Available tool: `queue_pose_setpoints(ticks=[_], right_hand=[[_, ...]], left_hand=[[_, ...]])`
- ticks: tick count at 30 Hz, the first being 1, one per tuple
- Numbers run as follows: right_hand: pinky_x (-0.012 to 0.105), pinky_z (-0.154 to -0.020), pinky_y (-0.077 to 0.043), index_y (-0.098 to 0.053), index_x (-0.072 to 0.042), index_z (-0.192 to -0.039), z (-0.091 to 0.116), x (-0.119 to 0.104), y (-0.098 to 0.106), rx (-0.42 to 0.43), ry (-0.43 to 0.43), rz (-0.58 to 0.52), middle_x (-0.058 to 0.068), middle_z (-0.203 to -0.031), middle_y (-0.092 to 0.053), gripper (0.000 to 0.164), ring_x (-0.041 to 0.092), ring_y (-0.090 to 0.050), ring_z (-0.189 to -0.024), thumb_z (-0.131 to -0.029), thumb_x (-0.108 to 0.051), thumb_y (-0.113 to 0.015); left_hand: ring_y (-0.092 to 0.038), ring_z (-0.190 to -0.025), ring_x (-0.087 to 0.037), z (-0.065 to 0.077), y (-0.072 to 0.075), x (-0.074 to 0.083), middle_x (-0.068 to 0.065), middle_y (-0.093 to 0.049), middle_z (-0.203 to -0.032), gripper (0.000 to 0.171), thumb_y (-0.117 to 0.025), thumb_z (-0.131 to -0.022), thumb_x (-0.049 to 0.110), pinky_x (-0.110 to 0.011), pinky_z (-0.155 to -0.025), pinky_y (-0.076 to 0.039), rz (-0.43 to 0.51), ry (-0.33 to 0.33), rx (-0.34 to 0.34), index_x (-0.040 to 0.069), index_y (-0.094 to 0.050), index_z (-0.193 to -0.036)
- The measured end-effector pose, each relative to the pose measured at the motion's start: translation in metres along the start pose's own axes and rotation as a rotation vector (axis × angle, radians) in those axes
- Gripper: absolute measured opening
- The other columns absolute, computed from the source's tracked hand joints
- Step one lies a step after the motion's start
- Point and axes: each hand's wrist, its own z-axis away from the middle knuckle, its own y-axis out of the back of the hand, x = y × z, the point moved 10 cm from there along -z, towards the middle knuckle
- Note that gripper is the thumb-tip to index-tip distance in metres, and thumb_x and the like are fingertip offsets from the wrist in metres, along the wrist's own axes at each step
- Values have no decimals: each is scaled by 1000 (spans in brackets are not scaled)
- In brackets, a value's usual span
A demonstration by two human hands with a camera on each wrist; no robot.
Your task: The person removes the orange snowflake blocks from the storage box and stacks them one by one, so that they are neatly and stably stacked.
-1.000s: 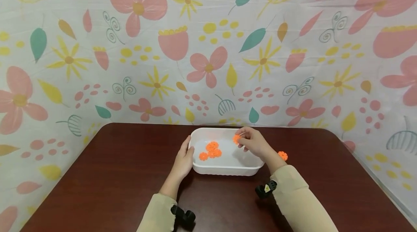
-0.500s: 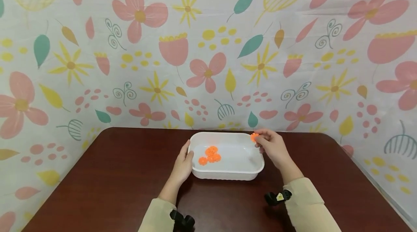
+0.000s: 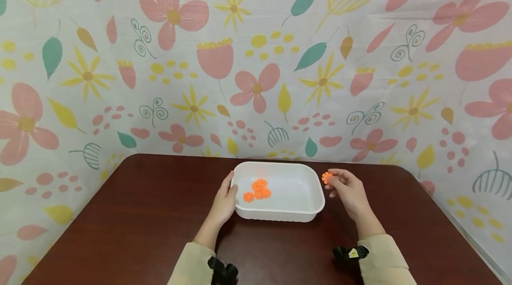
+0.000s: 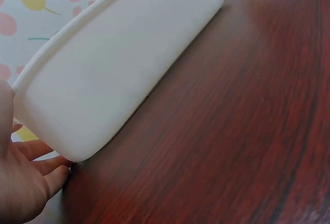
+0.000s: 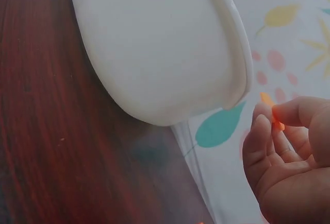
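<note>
Just right of the tray [image 3: 296, 194], my right hand [image 3: 351, 192] pinches an orange disc [image 3: 326, 178], while my left hand [image 3: 225, 199] grips the tray's left end, near which more discs [image 3: 259, 185] lie inside.

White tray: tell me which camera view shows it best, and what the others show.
The head view: it shows the white tray nearly whole, with its rim and the orange pieces inside; only the left hand covers a little. Both wrist views show just outer walls and some rim, not the inside.
</note>
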Motion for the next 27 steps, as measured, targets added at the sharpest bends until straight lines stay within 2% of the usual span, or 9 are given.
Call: queue_pose_setpoints(ticks=[6, 13, 20, 27], right_hand=[[23, -63, -55, -49, -1, -125, 2, 4, 8, 3, 13, -105, -11, -87, -64, 36, 6, -64, -73, -94, -17, -59], [22, -63, -55, -55, -14, -114, 9, 11, 26, 31, 7, -151, -11, -84, -63, 21, 6, -64, -72, -94, -15, -59], [25, -62, -55, -52, -6, -121, 8, 17, 35, 40, -5, -194, -9, -84, -63, 30, 7, -64, -73, -93, -14, -59], [24, -60, -53, -52, -6, -121, 6, 26, 47, 76, -49, -206, -10, -81, -64, 30, 7, -64, -71, -93, -13, -59]], left_hand=[[-26, -141, -33, -2, 1, 4, -12, -26, -155, 51, -37, -101, 22, -53, -112, -24, -6, -18, 3, 15, -26, -150], [-26, -141, -32, -2, -3, 1, -12, -27, -154, 51, -38, -101, 24, -52, -112, -24, -17, -12, -10, 17, -27, -150], [-28, -140, -34, 1, 2, -2, -14, -27, -154, 50, -38, -101, 22, -53, -111, -26, -9, -8, 12, 16, -27, -150], [-29, -139, -34, -2, 0, -1, -14, -26, -155, 51, -37, -101, 22, -53, -110, -28, -12, -20, -5, 14, -25, -150]])
